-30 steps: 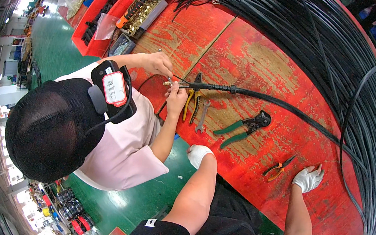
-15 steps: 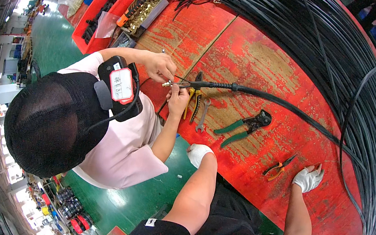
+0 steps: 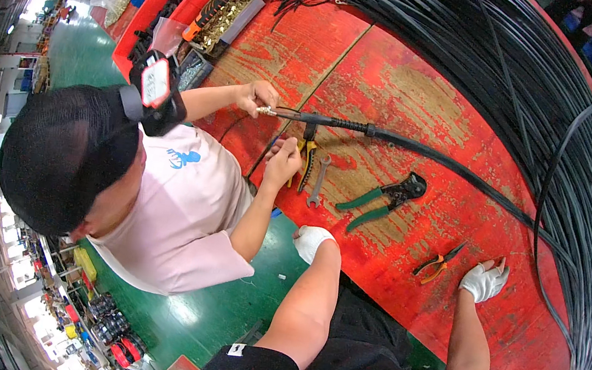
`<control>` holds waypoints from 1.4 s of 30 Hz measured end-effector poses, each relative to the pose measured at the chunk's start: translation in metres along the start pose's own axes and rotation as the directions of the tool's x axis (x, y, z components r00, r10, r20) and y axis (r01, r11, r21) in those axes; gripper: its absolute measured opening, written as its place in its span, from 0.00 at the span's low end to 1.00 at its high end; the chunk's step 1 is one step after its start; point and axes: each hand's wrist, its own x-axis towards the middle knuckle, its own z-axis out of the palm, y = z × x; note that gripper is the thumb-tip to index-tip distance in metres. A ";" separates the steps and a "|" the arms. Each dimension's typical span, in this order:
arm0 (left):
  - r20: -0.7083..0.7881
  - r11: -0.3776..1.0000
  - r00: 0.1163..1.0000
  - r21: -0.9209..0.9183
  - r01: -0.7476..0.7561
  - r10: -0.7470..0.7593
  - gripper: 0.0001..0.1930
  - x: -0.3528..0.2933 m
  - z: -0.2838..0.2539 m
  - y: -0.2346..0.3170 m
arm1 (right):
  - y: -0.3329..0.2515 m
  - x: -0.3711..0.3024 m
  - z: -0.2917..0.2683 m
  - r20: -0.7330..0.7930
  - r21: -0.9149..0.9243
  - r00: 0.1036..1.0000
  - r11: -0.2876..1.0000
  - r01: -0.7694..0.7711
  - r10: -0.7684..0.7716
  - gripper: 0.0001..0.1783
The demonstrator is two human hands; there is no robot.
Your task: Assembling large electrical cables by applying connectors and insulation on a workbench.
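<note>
Orange-handled pliers (image 3: pixel 442 261): position, by the head view?

On the worn red table (image 3: pixel 391 268), just left of the wearer's right hand (image 3: pixel 483 280), not touching it.

Condition of grip?

White glove, fingers loosely bent and apart, nothing seen in them. The gloved left hand (image 3: pixel 313 244) is at the table's near edge; its fingers are hidden, so whether they close on anything I cannot tell.

Nearby items?

Green-handled crimper (image 3: pixel 405 191), open-ended wrench (image 3: pixel 319 182), and yellow-handled pliers (image 3: pixel 310 155) close by a black cable (image 3: pixel 465 177). A co-worker's upper hand (image 3: pixel 258 97) pinches its brass-coloured end (image 3: pixel 266 111).

Risks?

In my judgement, a sideways sweep of the right hand could knock the nearest tool; a sharp pull on the cable could shift the yellow-handled pair
</note>
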 end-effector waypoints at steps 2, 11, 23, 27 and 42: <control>-0.004 1.000 1.000 0.009 -0.027 0.027 0.24 0.002 0.001 -0.002 | -0.001 0.000 0.000 0.022 -0.010 1.000 1.000 -0.012 0.012 0.24; -0.077 0.999 0.996 -0.029 -0.042 0.040 0.23 0.015 0.015 -0.009 | -0.005 -0.002 0.000 0.025 0.005 1.000 1.000 -0.001 0.001 0.25; -0.279 0.983 0.949 0.150 -0.106 0.145 0.19 0.061 0.078 -0.027 | -0.020 -0.002 0.002 -0.024 0.055 0.999 0.998 0.041 -0.040 0.23; 0.093 0.992 0.991 0.076 -0.105 0.098 0.16 0.026 0.046 -0.029 | 0.001 0.000 -0.002 -0.033 0.005 0.999 0.999 0.038 -0.037 0.23; 0.020 0.998 0.999 -0.055 0.036 -0.035 0.27 0.000 -0.009 0.006 | -0.004 0.000 0.001 -0.020 0.036 1.000 0.999 0.024 -0.023 0.24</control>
